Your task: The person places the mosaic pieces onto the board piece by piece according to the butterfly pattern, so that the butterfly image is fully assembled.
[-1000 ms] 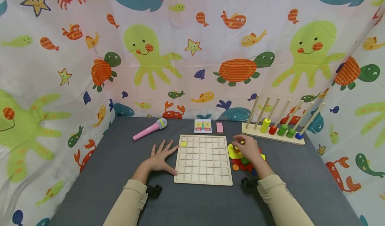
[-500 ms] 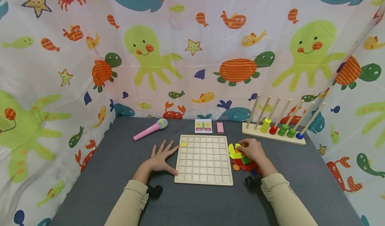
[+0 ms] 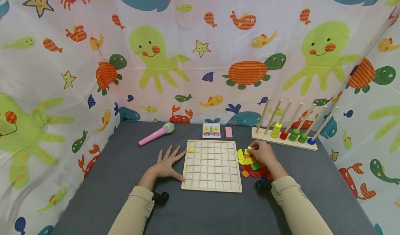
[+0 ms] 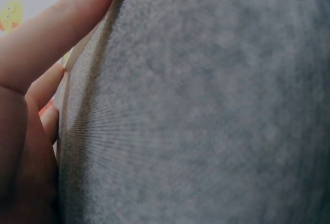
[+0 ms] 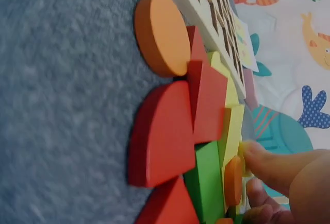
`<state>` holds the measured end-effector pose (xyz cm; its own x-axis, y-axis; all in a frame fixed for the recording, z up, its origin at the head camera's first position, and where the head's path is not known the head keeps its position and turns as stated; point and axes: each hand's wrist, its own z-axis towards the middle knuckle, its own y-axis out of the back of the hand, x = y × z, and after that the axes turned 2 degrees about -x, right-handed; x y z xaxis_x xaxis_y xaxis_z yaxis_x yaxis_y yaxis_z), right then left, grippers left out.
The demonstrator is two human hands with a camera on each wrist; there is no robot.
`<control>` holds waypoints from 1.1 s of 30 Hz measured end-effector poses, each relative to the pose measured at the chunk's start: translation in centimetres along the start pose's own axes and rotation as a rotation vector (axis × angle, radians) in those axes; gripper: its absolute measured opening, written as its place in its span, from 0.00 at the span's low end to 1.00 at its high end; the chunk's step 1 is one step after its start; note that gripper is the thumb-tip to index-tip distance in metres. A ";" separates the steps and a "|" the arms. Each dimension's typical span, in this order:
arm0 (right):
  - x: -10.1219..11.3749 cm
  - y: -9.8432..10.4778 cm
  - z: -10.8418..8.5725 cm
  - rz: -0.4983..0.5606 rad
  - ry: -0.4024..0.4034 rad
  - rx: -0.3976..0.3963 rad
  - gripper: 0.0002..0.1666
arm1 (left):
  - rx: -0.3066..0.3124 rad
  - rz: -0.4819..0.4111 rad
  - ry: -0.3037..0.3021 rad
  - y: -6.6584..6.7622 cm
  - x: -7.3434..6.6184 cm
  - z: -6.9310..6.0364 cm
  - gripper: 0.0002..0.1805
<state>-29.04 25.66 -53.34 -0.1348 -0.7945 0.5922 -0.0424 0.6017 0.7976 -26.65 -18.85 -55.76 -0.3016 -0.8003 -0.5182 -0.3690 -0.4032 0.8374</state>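
A wooden grid board (image 3: 211, 165) lies on the table, with one yellow square (image 3: 191, 149) in a cell near its upper left corner. My left hand (image 3: 165, 167) is spread, its thumb and index fingertip touching the board's left edge. Right of the board is a pile of coloured pieces (image 3: 250, 164); red (image 5: 167, 136), green and orange ones show in the right wrist view. At the pile's upper right, my right hand (image 3: 262, 153) pinches a yellow piece (image 5: 244, 159) between thumb and fingers, partly hidden.
Behind the board lie a card with a coloured pattern (image 3: 211, 131) and a pink block (image 3: 228, 133). A toy microphone (image 3: 156, 134) is at the back left. A wooden peg stand (image 3: 284, 140) with coloured rings stands back right, near the patterned curtain.
My right hand has shifted slightly right from over the pile, uncovering more pieces, and a yellow piece now shows at its fingertips. My left hand has stayed at the board.
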 end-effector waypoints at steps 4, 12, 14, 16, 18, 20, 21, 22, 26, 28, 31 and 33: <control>-0.1 0.1 0.0 -0.036 0.009 -0.043 0.21 | 0.010 -0.009 0.005 0.1 0.0 -0.1 0.69; 0.5 0.3 -0.1 -0.103 0.045 0.038 0.22 | 0.003 -0.016 -0.013 0.0 0.3 0.1 0.70; 0.5 0.3 -0.1 -0.110 0.039 0.044 0.22 | 0.003 -0.030 -0.015 -0.1 0.5 0.1 0.70; 0.5 0.3 -0.1 -0.103 0.028 0.049 0.22 | 0.006 -0.037 -0.017 -0.3 0.7 0.2 0.70; 0.5 0.4 -0.1 -0.098 0.023 0.060 0.22 | 0.001 -0.049 -0.021 -0.4 0.8 0.2 0.70; 0.6 0.5 -0.1 -0.091 0.013 0.074 0.22 | -0.005 -0.046 -0.028 -0.6 0.9 0.3 0.70; 0.6 0.5 -0.1 -0.087 0.005 0.080 0.22 | -0.009 -0.053 -0.034 -0.6 1.0 0.3 0.70; 0.6 0.5 -0.1 -0.081 -0.005 0.084 0.22 | -0.012 -0.062 -0.037 -0.6 0.9 0.3 0.69; 0.8 0.6 -0.2 -0.055 -0.023 0.081 0.19 | -0.003 -0.058 -0.028 -0.6 0.9 0.4 0.70; 1.0 0.6 -0.2 -0.035 -0.024 0.079 0.17 | 0.003 -0.051 -0.009 -0.5 0.7 0.3 0.71; 1.7 0.7 -0.3 -0.005 0.010 0.066 0.15 | 0.006 -0.018 0.011 -0.7 0.9 0.5 0.72; 2.3 0.7 -0.3 0.020 0.035 0.046 0.14 | 0.000 -0.015 0.014 -0.8 1.0 0.7 0.72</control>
<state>-29.05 24.19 -51.41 -0.1009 -0.7841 0.6124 -0.0855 0.6201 0.7799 -27.26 -19.09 -57.04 -0.2836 -0.8002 -0.5284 -0.3733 -0.4155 0.8295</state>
